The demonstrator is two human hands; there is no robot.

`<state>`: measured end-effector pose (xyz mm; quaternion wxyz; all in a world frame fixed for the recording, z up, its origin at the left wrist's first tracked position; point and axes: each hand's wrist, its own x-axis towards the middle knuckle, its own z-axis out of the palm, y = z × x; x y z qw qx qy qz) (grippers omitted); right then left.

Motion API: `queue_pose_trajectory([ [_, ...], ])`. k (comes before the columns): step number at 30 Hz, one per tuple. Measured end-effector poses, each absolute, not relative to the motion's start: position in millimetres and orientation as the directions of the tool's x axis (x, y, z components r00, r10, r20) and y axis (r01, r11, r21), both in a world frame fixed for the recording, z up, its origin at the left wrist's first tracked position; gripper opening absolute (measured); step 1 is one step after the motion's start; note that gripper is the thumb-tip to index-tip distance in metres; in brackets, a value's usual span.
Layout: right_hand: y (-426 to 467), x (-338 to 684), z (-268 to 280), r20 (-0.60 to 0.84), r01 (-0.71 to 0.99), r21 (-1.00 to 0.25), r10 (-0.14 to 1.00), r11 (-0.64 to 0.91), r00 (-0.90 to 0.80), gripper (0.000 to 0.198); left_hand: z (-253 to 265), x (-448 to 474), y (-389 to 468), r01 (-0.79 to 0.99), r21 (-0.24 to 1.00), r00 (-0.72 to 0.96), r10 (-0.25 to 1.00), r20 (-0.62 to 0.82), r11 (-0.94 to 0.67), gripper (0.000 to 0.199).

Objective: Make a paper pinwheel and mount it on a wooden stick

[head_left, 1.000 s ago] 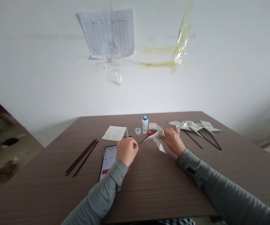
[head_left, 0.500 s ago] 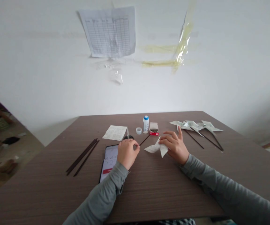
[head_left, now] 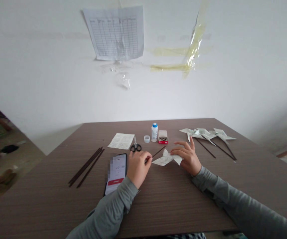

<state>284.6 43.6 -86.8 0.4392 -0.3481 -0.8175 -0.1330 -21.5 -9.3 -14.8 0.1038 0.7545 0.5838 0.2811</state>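
Observation:
My left hand pinches a thin dark stick, whose far end points up and to the right. Close by, my right hand holds a paper pinwheel by its right side, thumb beneath and some fingers raised. Printed text covers the pinwheel's folded blades. The stick's tip is near the pinwheel's upper blade; whether they touch I cannot tell. Beyond the hands stand a small red box of pins, a white bottle with a blue cap and a small clear cup.
Scissors lie beside a printed paper sheet. A phone showing a timer is left of my left forearm. Several dark sticks lie farther left. Finished-looking pinwheels on sticks rest at the right. A wall borders the table's back.
My left hand has moved right with the stick, bringing it closer to the pinwheel and uncovering the scissors and phone. The pinwheel has turned slightly in my right hand.

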Motion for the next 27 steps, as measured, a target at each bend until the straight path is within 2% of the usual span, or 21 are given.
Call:
queue_pose_trajectory([
  [3,44.6,284.7,-87.2,0.781,0.691,-0.195,0.536,0.696,-0.319,0.042,-17.1,-20.7,-10.3,0.799,0.509,0.172,0.932,0.319,-0.321,0.028],
  [6,46.9,285.0,-87.1,0.784,0.689,-0.245,0.557,0.682,-0.272,0.039,-17.9,-19.7,-10.6,0.785,0.520,0.181,0.928,0.326,-0.336,0.026],
  [12,49.6,286.5,-87.7,0.780,0.697,-0.260,0.571,0.668,-0.257,0.042,-13.8,-17.2,-12.0,0.793,0.510,0.200,0.932,0.301,-0.335,0.026],
  [18,50.9,284.6,-88.3,0.804,0.687,-0.263,0.548,0.677,-0.232,0.029,-12.4,-15.9,-12.3,0.797,0.498,0.208,0.929,0.306,-0.343,0.027],
  [27,51.9,283.4,-89.3,0.806,0.690,-0.297,0.560,0.660,-0.189,0.023,-19.2,-19.0,-9.2,0.792,0.490,0.227,0.920,0.318,-0.365,0.028],
])
